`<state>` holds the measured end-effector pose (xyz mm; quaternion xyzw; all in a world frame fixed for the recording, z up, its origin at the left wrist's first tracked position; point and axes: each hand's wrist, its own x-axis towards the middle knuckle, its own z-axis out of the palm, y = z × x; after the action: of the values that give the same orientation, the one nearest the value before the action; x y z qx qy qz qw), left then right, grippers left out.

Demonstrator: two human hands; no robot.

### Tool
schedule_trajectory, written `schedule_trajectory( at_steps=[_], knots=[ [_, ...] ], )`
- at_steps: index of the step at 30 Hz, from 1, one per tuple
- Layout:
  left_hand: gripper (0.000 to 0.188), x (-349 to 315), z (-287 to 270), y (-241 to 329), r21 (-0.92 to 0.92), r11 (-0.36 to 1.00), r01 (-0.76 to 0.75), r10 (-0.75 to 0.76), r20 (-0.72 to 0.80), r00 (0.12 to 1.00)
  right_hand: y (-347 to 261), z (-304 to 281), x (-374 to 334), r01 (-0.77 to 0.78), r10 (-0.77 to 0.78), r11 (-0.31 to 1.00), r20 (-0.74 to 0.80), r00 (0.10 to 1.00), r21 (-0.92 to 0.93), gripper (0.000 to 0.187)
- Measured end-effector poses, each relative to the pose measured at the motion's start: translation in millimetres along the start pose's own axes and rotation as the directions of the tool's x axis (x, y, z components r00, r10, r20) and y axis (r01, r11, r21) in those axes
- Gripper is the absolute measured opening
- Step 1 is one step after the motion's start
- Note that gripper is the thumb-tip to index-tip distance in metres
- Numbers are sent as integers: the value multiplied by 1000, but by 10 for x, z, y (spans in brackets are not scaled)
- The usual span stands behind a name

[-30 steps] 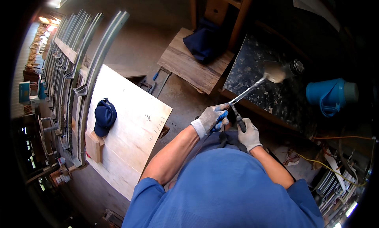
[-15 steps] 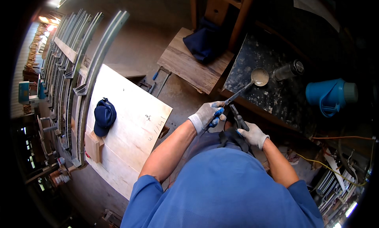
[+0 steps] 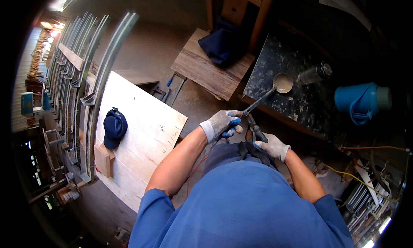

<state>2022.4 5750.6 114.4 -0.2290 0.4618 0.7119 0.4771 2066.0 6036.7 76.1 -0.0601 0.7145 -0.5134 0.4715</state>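
My left hand (image 3: 223, 124), in a grey-white glove with blue fingertips, is closed around the lower end of a long dark metal bar (image 3: 260, 102). The bar's far end meets the rim of a round pale bowl (image 3: 283, 83) over the speckled black tabletop (image 3: 271, 61); whether the two are joined I cannot tell. My right hand (image 3: 274, 146), gloved alike, grips a dark tool with a black handle and a narrow metal end (image 3: 255, 128). That end touches or overlaps the bar just beside my left hand.
On the black table stand a clear lidded jar (image 3: 316, 74) and a blue jug (image 3: 357, 101). A wooden chair (image 3: 211, 67) holds dark blue cloth (image 3: 221, 44). Leftward, a navy cap (image 3: 115, 128) and wood block (image 3: 103, 160) rest on a pale board (image 3: 137, 119) beside metal rails (image 3: 101, 76). Clamps (image 3: 174, 89) lie on the floor.
The narrow end of the right hand's tool has come up against the bar near my left hand; before, a gap separated them. Both hands have shifted slightly left.
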Motion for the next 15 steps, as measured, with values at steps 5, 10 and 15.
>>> schedule_trajectory(
  at_steps=[5, 10, 15],
  knots=[
    [49, 17, 3, -25, 99, 995, 18, -9, -90, 996, -17, 17, 22, -33, 32, 997, -23, 999, -65, 38],
    [48, 27, 34, -79, 133, 991, 12, 10, -163, 987, -150, 41, -6, -92, 70, 970, -105, 992, -227, 40],
    [47, 46, 27, -55, 92, 995, 30, -18, -135, 991, -86, 81, -126, -69, 45, 977, -123, 991, -200, 40]
  ],
)
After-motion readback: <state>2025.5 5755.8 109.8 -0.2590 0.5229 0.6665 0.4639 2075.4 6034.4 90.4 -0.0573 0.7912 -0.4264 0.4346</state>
